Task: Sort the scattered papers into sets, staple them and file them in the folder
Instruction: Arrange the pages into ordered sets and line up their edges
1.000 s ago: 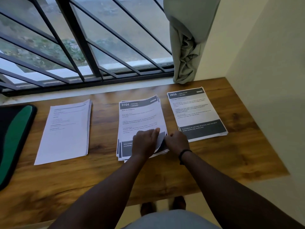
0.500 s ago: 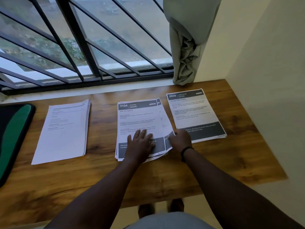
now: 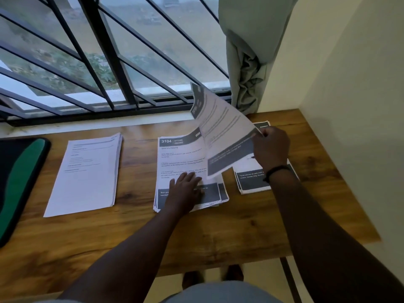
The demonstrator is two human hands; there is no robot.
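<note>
Pressing flat with straight fingers, the left hand (image 3: 185, 191) steadies the middle stack (image 3: 175, 158) on the worktop (image 3: 218, 232), while the right hand (image 3: 270, 147) pinches a lifted sheet (image 3: 223, 136).

Three stacks of printed paper lie in a row on the wooden bench (image 3: 218, 232): a plain white stack (image 3: 87, 173) at left, a middle stack (image 3: 181, 162) headed "3104 KITCHEN", and a right stack (image 3: 253, 180) with dark bands. One dark-banded sheet (image 3: 223, 132) is lifted, curling, tilted above the middle and right stacks.
</note>
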